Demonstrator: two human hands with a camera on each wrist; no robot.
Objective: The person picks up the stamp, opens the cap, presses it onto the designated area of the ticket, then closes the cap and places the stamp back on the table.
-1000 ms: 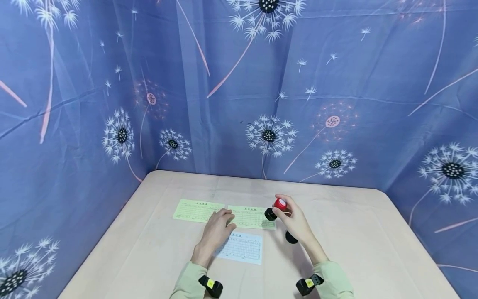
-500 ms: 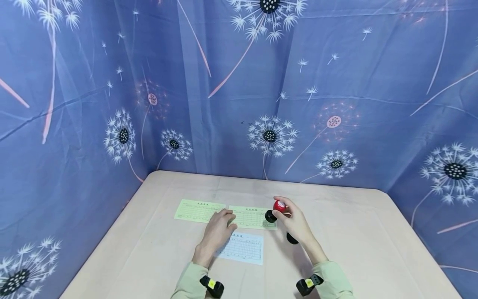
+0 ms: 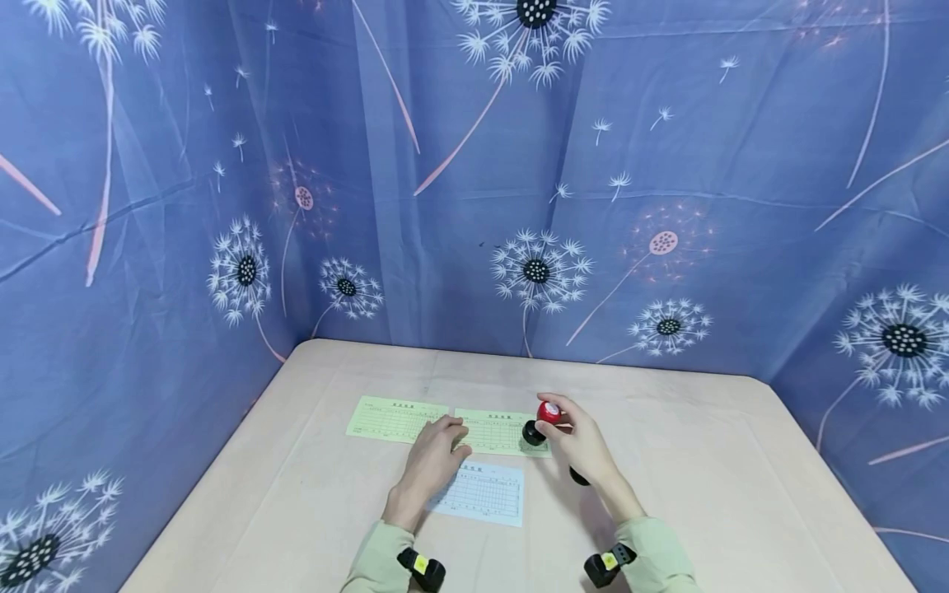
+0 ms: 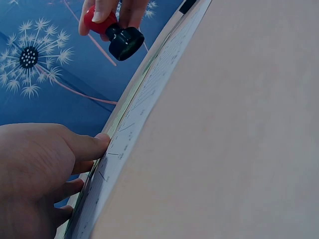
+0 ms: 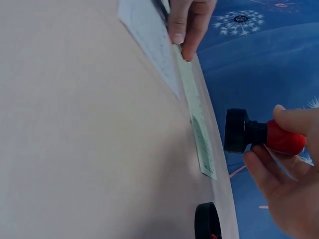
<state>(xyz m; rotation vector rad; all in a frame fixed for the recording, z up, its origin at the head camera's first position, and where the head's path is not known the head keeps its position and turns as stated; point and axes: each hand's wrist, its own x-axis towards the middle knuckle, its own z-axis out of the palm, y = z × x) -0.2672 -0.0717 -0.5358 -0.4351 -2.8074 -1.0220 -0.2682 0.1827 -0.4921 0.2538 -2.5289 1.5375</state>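
My right hand (image 3: 586, 449) grips a stamp (image 3: 549, 413) by its red knob, fingertips and thumb around it. In the right wrist view the stamp's black base (image 5: 236, 131) hangs above the table, over the right end of a green printed slip (image 3: 491, 434). My left hand (image 3: 430, 461) rests on the papers with relaxed fingers, thumb and fingertips at the inner ends of that slip and a second green slip (image 3: 389, 418). Nearer to me lies a blue-white printed slip (image 3: 485, 498), partly under the left hand in the head view.
A round black cap (image 5: 207, 221) lies on the table beside the right hand, half hidden by the wrist in the head view. The pale tabletop (image 3: 282, 494) meets a blue dandelion-print curtain (image 3: 445, 272) at the back and sides.
My right hand has moved the stamp slightly left and toward me over the right green slip, covering more of the black cap. The left hand stays in place.
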